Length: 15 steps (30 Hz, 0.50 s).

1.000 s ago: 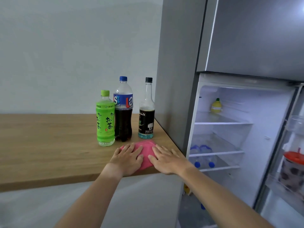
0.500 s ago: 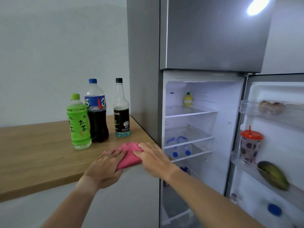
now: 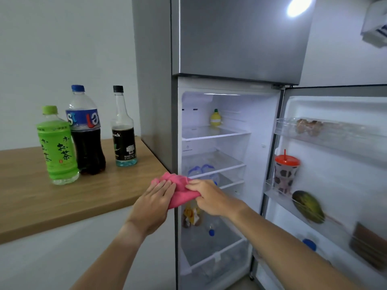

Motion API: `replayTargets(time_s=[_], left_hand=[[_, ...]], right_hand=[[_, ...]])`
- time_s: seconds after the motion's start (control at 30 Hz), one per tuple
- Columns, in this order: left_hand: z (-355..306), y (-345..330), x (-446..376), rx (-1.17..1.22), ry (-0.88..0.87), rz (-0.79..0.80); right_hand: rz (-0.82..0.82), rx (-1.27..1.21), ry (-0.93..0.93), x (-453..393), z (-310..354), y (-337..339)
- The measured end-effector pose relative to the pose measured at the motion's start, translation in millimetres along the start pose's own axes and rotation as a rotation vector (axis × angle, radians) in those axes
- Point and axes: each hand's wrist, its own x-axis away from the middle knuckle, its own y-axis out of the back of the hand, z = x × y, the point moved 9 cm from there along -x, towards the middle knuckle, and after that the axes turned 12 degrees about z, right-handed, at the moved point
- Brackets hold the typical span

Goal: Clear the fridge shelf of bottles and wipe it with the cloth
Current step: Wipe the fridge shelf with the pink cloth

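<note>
The fridge [image 3: 209, 59] stands open in front of me, its door [image 3: 335, 164] swung out to my right, and the wooden counter [image 3: 62, 201] to my left carries the three bottles I take to be off the shelf: the green tea bottle [image 3: 57, 147], the cola bottle [image 3: 85, 132] and the black-labelled bottle [image 3: 124, 132], all upright and close together. The middle shelf [image 3: 215, 162] looks bare, so I judge the clearing done and the wiping next. The pink cloth [image 3: 178, 191] is bunched between my hands at the counter's corner, just outside the fridge opening. My left hand [image 3: 154, 204] lies over its near side with fingers closed on it; my right hand [image 3: 206, 195] pinches the far edge. To do this well I should gather the cloth into one flat pad under my right palm, free my left hand, and reach in level so I sweep back to front without snagging the shelf's front lip.
</note>
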Motion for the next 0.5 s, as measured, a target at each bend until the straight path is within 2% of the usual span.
replayTargets(time_s=[0.07,0.17,0.3,0.43,0.5], left_hand=[[-30,1,-18,0.001,-0.081,-0.056],[-69,-20,-59,0.11,-0.071,0.101],[-92,-87,-121,0.312,0.077,0.333],[-81,-161,-184,0.248,0.251,0.505],[-65,-190,-216,0.418,0.361,0.492]], right_hand=[[-0.002,0.021,-0.016,15,-23,11],[-0.041,0.08,-0.106,27,-73,32],[-0.062,0.062,-0.273,21,-166,40],[0.003,-0.015,-0.392,-21,-248,38],[0.062,-0.059,-0.454,-59,-279,45]])
